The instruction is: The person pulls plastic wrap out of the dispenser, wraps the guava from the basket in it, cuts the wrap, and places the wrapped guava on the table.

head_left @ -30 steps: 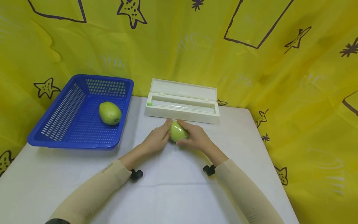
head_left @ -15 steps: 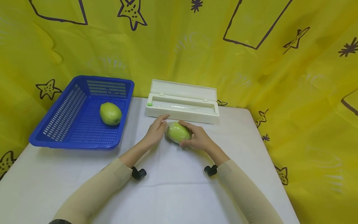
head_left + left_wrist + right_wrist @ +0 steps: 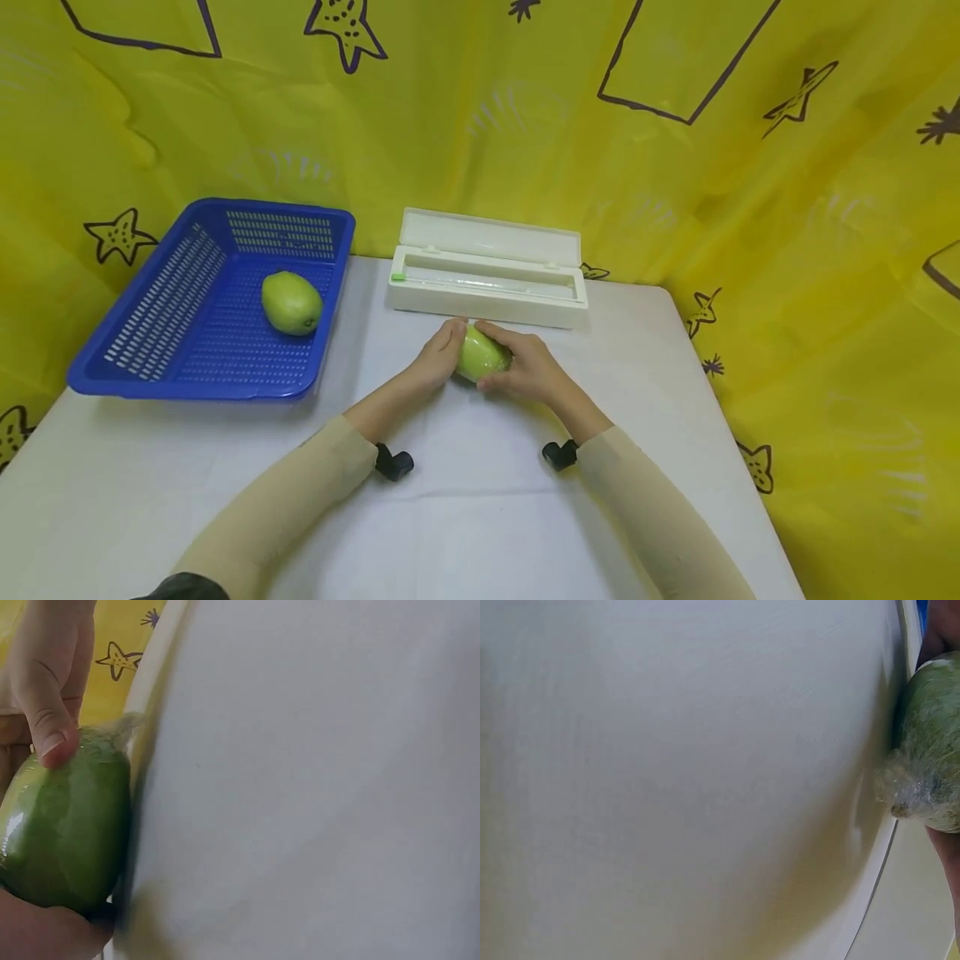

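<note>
A green oval fruit (image 3: 481, 353), wrapped in clear plastic film, lies between my two hands just in front of the long white box. My right hand (image 3: 527, 360) grips its right end, thumb and fingers spread around it. Around the left end curl the fingers of my left hand (image 3: 437, 357). In the left wrist view, a gathered tuft of film sticks out from the wrapped fruit (image 3: 71, 825) near the right thumb. Crumpled film also bunches at that end of the fruit (image 3: 937, 742) in the right wrist view.
A blue plastic basket (image 3: 187, 388) at the left holds a second, similar green fruit (image 3: 292, 302). Behind my hands stands a white cling film dispenser (image 3: 487, 307), lid raised, with a green slider (image 3: 398, 277) at its left. A yellow patterned curtain (image 3: 465, 125) hangs behind the white-covered table (image 3: 480, 533).
My left hand came away from the fruit half a second ago and is now back around its left end. The right hand has kept its grip.
</note>
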Demonstrator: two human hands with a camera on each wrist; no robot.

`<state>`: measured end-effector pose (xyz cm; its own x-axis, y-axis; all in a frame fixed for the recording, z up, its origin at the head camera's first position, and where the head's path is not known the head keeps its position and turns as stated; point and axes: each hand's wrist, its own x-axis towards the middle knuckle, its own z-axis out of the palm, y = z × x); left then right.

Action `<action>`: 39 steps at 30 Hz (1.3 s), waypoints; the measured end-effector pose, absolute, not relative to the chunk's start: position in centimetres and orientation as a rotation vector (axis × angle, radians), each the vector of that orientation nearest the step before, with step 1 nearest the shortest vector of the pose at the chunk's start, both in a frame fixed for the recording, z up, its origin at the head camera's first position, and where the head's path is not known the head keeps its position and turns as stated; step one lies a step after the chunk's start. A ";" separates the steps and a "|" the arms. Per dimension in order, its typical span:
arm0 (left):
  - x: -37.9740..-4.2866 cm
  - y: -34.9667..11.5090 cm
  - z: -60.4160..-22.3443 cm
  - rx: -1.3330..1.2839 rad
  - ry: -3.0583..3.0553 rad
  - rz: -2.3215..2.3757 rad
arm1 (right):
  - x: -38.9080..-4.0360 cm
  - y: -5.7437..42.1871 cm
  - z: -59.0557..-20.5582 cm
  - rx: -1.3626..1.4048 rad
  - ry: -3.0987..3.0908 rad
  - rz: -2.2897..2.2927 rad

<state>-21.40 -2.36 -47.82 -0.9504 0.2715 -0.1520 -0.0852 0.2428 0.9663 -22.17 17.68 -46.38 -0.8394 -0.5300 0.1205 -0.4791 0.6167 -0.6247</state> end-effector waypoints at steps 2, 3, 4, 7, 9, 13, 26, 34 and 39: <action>-21.5 -2.4 -48.0 0.147 2.186 1.803 | -22.2 17.4 -46.2 -0.869 2.756 -1.021; -21.5 -2.5 -48.1 0.142 2.170 1.808 | -22.3 17.3 -46.2 -0.870 2.747 -1.020; -21.6 -2.6 -48.3 0.143 2.151 1.806 | -22.3 17.2 -46.2 -0.879 2.737 -1.016; -21.7 -2.9 -48.6 0.165 2.156 1.796 | -22.2 17.0 -46.4 -0.893 2.740 -0.985; -21.8 -3.1 -48.6 0.186 2.208 1.765 | -22.0 17.0 -46.5 -0.862 2.760 -0.952; -21.8 -3.5 -48.1 0.248 2.417 1.714 | -21.2 17.5 -46.3 -0.735 2.772 -0.897; -20.7 -2.1 -47.6 0.517 2.631 1.551 | -19.9 18.4 -46.8 -0.751 2.622 -1.301; -21.4 -2.8 -47.6 0.279 2.433 1.702 | -19.8 17.9 -46.4 -0.854 2.694 -1.103; -21.2 -2.7 -47.5 0.152 2.298 1.835 | -19.7 17.6 -46.5 -0.812 2.756 -1.082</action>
